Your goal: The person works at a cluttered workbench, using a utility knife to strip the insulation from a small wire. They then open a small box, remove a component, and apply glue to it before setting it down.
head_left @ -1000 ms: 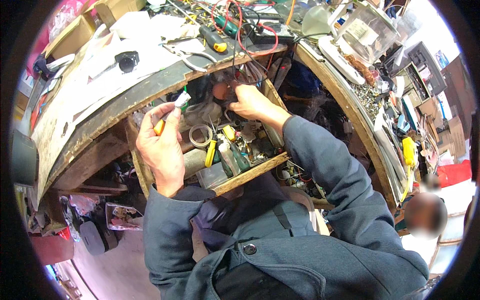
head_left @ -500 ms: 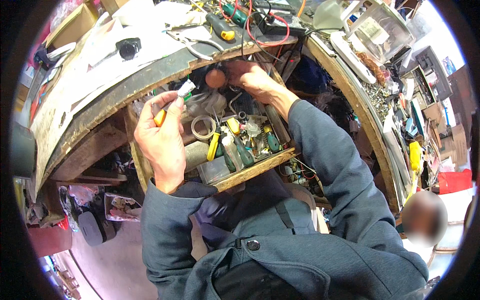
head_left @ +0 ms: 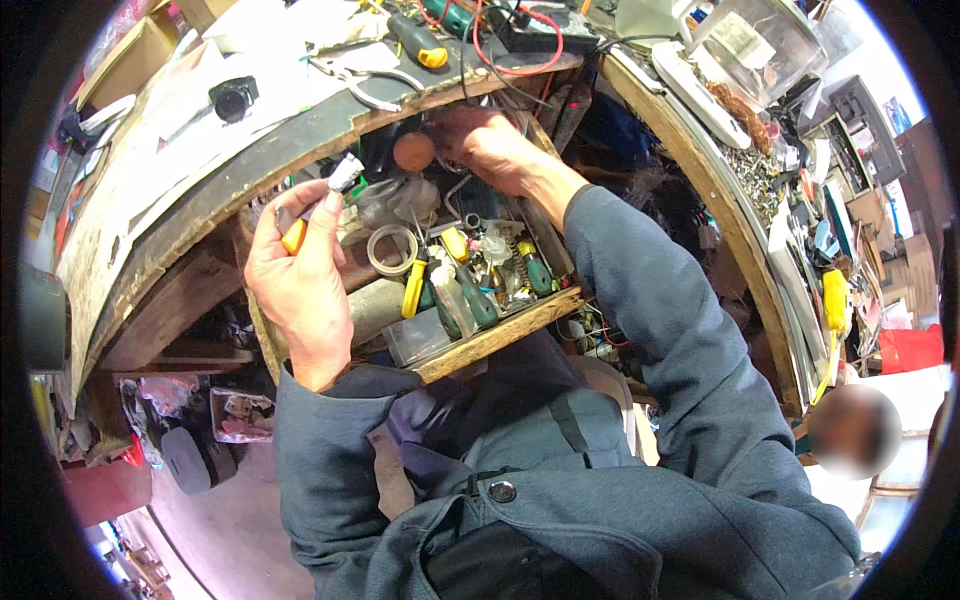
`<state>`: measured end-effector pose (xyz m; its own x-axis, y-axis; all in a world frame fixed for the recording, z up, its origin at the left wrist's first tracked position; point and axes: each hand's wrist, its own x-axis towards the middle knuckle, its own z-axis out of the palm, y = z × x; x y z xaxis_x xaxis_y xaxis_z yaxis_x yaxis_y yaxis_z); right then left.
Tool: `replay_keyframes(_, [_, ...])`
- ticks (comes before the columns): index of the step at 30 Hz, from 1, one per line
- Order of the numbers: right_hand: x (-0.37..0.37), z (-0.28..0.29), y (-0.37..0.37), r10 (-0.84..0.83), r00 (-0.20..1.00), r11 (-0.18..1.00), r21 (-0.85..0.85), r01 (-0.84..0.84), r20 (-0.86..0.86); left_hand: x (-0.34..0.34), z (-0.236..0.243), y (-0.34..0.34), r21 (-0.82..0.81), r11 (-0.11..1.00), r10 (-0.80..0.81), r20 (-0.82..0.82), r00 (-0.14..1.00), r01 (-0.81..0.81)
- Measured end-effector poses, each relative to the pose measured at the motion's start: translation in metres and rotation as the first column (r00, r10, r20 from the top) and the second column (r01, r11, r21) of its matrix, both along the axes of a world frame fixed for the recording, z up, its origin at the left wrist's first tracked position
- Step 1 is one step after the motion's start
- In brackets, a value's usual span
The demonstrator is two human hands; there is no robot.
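My left hand [head_left: 300,290] grips a yellow-handled tool [head_left: 294,237] and a small white piece [head_left: 344,172] pinched at the fingertips, above the left side of an open wooden drawer [head_left: 500,334]. My right hand [head_left: 488,150] reaches into the drawer's shadowed back, beside a round orange-brown object [head_left: 413,151]; its fingertips are hidden. The drawer holds a tape roll [head_left: 392,249], a yellow-handled tool [head_left: 414,288], several green-handled screwdrivers [head_left: 537,276], a clear plastic box [head_left: 416,338] and small mixed parts.
The cluttered bench [head_left: 150,210] carries pliers [head_left: 385,98], a black-and-yellow handle [head_left: 418,42], red and black leads [head_left: 510,66] and a camera-like black object [head_left: 232,98]. Right are a clear container [head_left: 735,55], metal bits and a yellow tool [head_left: 833,305]. A blurred round patch [head_left: 853,432] sits lower right.
My right hand has moved farther toward the drawer's back, showing more of the orange-brown object. My left hand appears higher and farther left, partly through a slight shift of view, still holding its items.
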<state>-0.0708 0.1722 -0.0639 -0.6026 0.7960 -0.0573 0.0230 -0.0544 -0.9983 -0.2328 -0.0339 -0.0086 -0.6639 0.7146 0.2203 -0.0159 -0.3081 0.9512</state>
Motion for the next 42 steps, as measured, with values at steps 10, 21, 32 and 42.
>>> replay_keyframes(10, [-0.032,-0.016,-0.046,-0.105,0.876,0.886,0.444,-0.133,0.472,0.004,0.004,0.001,-0.003,1.000,-0.009,0.017,1.000,0.009])
replay_keyframes(21, [-0.036,-0.017,-0.064,-0.050,0.947,0.777,0.608,-0.163,0.317,0.005,0.004,0.002,-0.016,1.000,0.024,-0.007,1.000,-0.024])
replay_keyframes(32, [-0.015,-0.029,-0.014,-0.430,0.806,0.527,0.838,-0.141,0.407,0.000,0.001,0.000,-0.024,0.999,0.033,-0.018,0.999,-0.034])
replay_keyframes(42, [-0.018,0.011,0.009,-0.502,0.423,0.662,0.650,-0.373,0.754,-0.003,-0.001,-0.001,-0.047,0.998,0.037,-0.029,0.999,-0.039])
